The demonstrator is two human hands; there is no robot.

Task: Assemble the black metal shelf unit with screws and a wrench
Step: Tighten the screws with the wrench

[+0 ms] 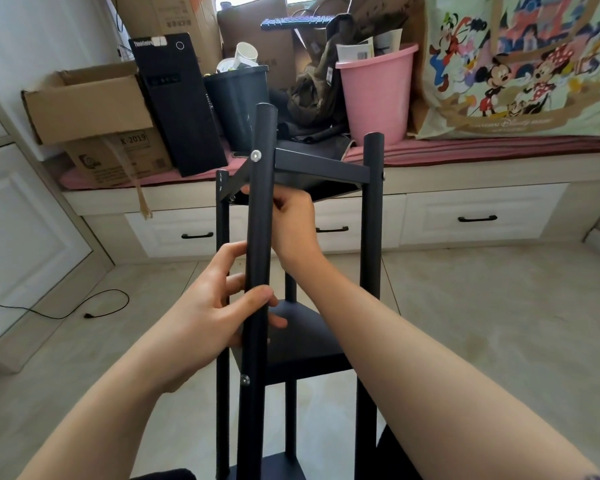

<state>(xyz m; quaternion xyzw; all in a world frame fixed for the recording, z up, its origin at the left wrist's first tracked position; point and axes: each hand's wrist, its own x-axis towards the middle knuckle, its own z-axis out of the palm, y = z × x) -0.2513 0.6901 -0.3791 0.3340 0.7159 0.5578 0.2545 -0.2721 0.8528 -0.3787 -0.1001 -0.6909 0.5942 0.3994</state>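
Observation:
The black metal shelf unit (373, 258) stands on the floor right before me, with round posts and square shelves. My left hand (205, 303) grips the nearest post (262, 220) about halfway up, thumb across its front. My right hand (293, 220) reaches behind that post, just under the top shelf (323, 166); its fingers are curled near the shelf's left corner, and what they hold is hidden. A silver screw head (256, 155) sits in the near post at the top shelf, another screw (245, 379) at the middle shelf (302, 344). No wrench is visible.
A window bench with drawers (478, 216) runs across the back. On it stand cardboard boxes (94, 109), a black computer tower (177, 102), a dark bin (238, 98), a pink bucket (376, 95) and a cartoon-print bag (520, 64). A black cable (84, 308) lies on the tiled floor left.

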